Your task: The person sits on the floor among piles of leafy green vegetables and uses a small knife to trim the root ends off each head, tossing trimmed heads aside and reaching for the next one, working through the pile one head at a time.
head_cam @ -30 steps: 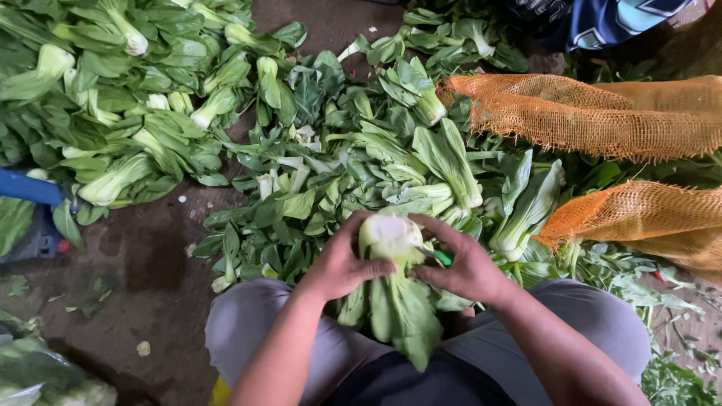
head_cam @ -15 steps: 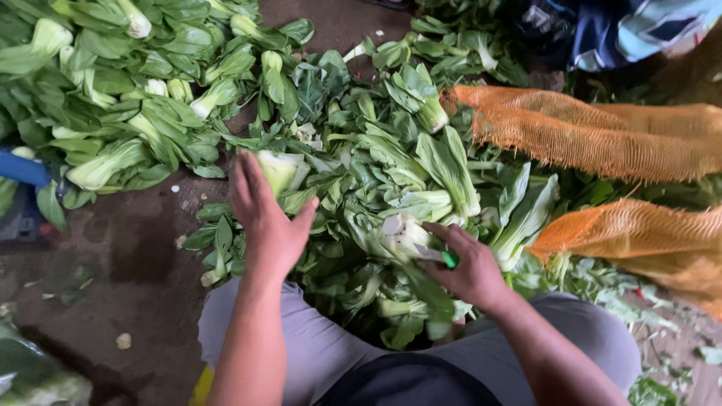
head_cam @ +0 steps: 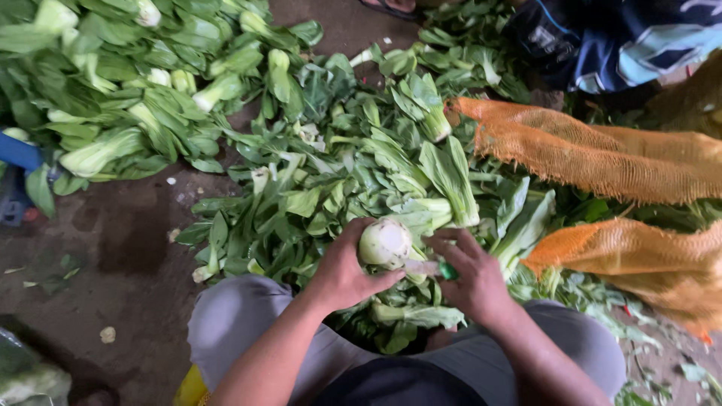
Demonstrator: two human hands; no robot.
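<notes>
While the left hand (head_cam: 342, 274) wraps around a head of bok choy (head_cam: 385, 244), turning its pale cut base up toward the camera, the right hand (head_cam: 474, 278) pinches a small green-handled knife (head_cam: 444, 269) with its short blade laid against the edge of that base. The head sits above the lap, between grey-trousered knees (head_cam: 233, 323), its leaves hanging down toward the loose trimmings below. For a clean trim, the left fingers should stay curled behind the stem, well clear of the blade's path, and the cut should shave only the browned rim so the stalks stay joined. The blade is partly hidden by the thumb, so its exact angle is hard to tell. Just ahead lies a heap of loose green leaves (head_cam: 338, 165); a tidier pile of whole heads (head_cam: 113, 98) lies further left on the dark floor (head_cam: 128, 248). Two orange mesh sacks (head_cam: 602, 158) stretch along the right, and another person's dark blue sleeve (head_cam: 602, 37) shows at the top.
</notes>
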